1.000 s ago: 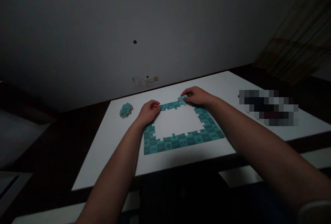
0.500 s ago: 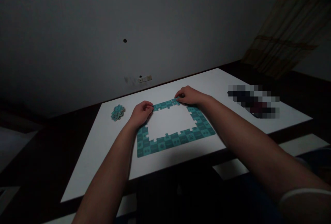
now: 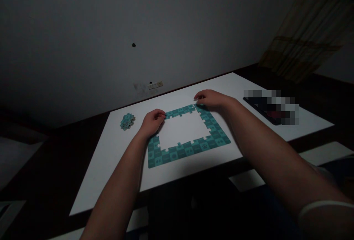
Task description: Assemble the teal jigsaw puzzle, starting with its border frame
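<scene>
A teal checkered jigsaw puzzle border [image 3: 190, 149] lies flat on the white table, forming a frame around bare tabletop with knobbed inner edges. At its far left corner is my left hand [image 3: 153, 122], fingers curled and closed on the edge, covering that corner. My right hand [image 3: 211, 99] is over the far right corner, its thumb and fingers apart, with no piece visible between them. A narrow gap shows in the border just beside the right fingertips. Whether those fingertips touch the border, I cannot tell.
A small pile of teal puzzle pieces [image 3: 127, 121] sits on the left of the white table [image 3: 99, 170]. Toward the right edge lies a dark, partly pixelated object [image 3: 262, 109]. Behind the table stands a grey wall [image 3: 177, 29] with a socket strip [image 3: 155, 85].
My right hand has shifted right along the far edge to the corner, and its fingers have spread, uncovering the far strip. My left hand stays at the left corner.
</scene>
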### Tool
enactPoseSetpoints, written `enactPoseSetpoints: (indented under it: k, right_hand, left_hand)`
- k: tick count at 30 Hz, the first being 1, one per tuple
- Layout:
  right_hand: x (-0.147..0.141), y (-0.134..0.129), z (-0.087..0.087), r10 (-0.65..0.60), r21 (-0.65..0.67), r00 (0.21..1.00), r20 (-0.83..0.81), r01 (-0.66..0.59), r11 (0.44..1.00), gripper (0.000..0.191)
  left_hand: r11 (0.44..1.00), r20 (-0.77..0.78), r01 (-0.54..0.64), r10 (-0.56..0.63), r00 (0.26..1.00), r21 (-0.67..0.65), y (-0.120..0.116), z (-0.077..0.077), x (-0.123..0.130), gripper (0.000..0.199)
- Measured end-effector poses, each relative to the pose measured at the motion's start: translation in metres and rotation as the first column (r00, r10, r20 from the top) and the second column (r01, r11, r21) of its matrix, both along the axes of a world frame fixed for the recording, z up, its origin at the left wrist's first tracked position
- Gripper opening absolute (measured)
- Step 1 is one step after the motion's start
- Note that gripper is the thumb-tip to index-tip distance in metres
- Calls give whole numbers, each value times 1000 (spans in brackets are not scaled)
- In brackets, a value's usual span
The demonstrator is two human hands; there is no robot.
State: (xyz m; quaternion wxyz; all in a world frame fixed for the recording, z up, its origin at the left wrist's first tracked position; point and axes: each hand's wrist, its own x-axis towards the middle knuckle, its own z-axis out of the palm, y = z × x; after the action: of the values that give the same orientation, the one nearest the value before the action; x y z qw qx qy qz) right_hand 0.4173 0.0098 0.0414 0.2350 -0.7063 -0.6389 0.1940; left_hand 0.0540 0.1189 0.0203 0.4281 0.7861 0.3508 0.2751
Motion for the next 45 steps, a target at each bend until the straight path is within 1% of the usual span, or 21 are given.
enactPoseSetpoints:
  k: [1, 2, 3, 4, 5, 6, 7, 9, 12, 14, 16, 18, 21, 25, 27, 30, 32, 36, 42, 45]
  right_hand:
    - [4, -3, 0, 20, -37, 1000, -6, -21, 999, 43]
    - [8, -5, 0, 44, -61, 999, -6, -44, 997, 45]
    - [9, -7, 0, 64, -71, 998, -1, -64, 995, 47]
    - [9, -9, 0, 79, -74, 997, 3, -78, 994, 47]
    - [8, -10, 1, 89, -75, 996, 3, -89, 993, 46]
    - [7, -11, 3, 97, -78, 995, -3, -97, 992, 45]
    - [5, -11, 4, 105, -84, 994, -14, -106, 991, 45]
    - [1, -11, 5, 112, -88, 993, -38, -115, 989, 44]
    - [1, -10, 4, 104, -71, 993, -59, -108, 992, 43]
    - [3, -8, 1, 100, -72, 992, -74, -105, 992, 43]
    - [5, -6, -1, 101, -78, 992, -77, -107, 991, 44]
    - [6, -5, -1, 106, -76, 992, -65, -110, 991, 45]
    - [5, -6, 0, 110, -75, 992, -59, -115, 991, 44]
    - [5, -9, 1, 105, -63, 992, -74, -110, 992, 44]
    - [6, -10, 1, 107, -66, 992, -68, -112, 992, 43]
    - [8, -10, 0, 108, -70, 993, -49, -112, 991, 40]
    - [9, -10, 0, 95, -72, 994, -52, -99, 993, 40]
    - [8, -9, -3, 77, -82, 996, -52, -81, 993, 42]
    - [10, -8, -5, 87, -80, 996, -34, -89, 993, 45]
    - [7, -9, -3, 123, -71, 992, -10, -123, 990, 45]
  left_hand:
    - [995, -39, 19, -16, 999, 99, -2, 3, -1, 24]
    - [976, -85, 58, -41, 996, 212, -5, 8, -2, 25]
    - [940, -136, 114, -73, 988, 320, -10, 14, -2, 26]
    - [894, -191, 179, -108, 976, 411, -15, 20, -1, 29]
    - [846, -246, 248, -143, 959, 473, -22, 26, 2, 33]
    - [806, -296, 301, -164, 941, 509, -29, 31, 6, 37]
    - [780, -353, 343, -168, 921, 524, -36, 35, 12, 43]
    - [751, -481, 403, -130, 867, 524, -49, 37, 28, 55]
    - [756, -638, 461, -76, 766, 464, -58, 29, 57, 75]
    - [771, -707, 494, -82, 702, 402, -60, 21, 73, 76]
    - [777, -738, 511, -91, 669, 368, -60, 16, 82, 74]
    - [774, -736, 512, -91, 671, 371, -59, 15, 87, 74]
    - [766, -699, 507, -107, 707, 395, -60, 17, 93, 74]
    - [749, -636, 514, -163, 754, 417, -63, 17, 103, 74]
    - [755, -602, 497, -172, 780, 428, -63, 15, 104, 76]
    - [770, -570, 472, -174, 803, 430, -59, 11, 99, 79]
    - [766, -576, 481, -180, 797, 426, -56, 11, 94, 77]
    - [739, -634, 524, -172, 754, 422, -59, 14, 90, 73]
    - [741, -667, 528, -147, 730, 414, -65, 19, 99, 77]
    - [747, -658, 539, -185, 730, 388, -60, 17, 99, 78]
